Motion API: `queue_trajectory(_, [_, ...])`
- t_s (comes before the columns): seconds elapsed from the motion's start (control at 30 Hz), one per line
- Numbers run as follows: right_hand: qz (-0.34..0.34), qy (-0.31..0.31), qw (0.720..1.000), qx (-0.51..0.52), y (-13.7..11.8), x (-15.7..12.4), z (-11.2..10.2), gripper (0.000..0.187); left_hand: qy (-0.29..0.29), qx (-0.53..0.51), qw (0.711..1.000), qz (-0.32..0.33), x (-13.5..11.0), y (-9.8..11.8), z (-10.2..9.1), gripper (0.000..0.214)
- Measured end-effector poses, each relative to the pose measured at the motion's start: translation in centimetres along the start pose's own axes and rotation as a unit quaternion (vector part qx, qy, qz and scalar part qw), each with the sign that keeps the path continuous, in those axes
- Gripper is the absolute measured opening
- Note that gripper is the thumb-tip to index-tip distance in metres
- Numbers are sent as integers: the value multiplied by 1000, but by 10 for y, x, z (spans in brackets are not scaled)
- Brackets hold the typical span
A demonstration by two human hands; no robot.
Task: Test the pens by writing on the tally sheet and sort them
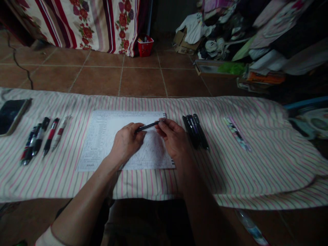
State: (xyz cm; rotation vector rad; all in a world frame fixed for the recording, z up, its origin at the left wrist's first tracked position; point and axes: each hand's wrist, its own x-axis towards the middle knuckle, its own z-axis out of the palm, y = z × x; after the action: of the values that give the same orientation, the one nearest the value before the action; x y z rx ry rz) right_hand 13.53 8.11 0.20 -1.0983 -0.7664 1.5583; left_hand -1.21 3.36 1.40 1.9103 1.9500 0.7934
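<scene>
**left hand (125, 143) and right hand (173, 136) are sharing a slim black pen (147, 126)**

the left hand is closing loosely, its curled fingers (137, 131) gripping the lower end of the slim black pen, while the right hand is nearly shut, its fingertips (159, 122) pinching the upper end. the pen is crossing above a white printed paper form (102, 136), though whether it touches the sheet is hard to tell. it is looking light, stiff and smooth, so a gentle pinch around the barrel should be holding it, and it could roll if released. the form is lying flat on a cream cloth with pink and grey stripes (256, 171). a bundle of dark pens (195, 131) is lying just right of the form, and a slim patterned pen (237, 134) is lying beyond it. to the left, a row of red, black and white pens (38, 140) and a black smartphone (11, 116) are resting. farther off, brown floor tiles (140, 82) are leading to a red plastic basket (145, 46), a floral striped fabric (102, 24) and a heap of clothes and cardboard (205, 41).
</scene>
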Motion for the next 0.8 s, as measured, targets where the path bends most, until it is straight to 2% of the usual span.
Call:
queue_trajectory(0.23, [-9, 13, 1000, 16, 0, 3, -3, 25, 22, -20, 1000, -4, 0, -4, 2, 22])
queue_trajectory(0.53, [14, 1, 1000, 24, -4, 0, 0, 23, 12, -40, 999, -13, 0, 1, 2, 21])
queue_trajectory(0.8, [4, 0, 1000, 24, -2, 2, -1, 20, 19, -53, 998, -34, 0, 6, 1, 19])
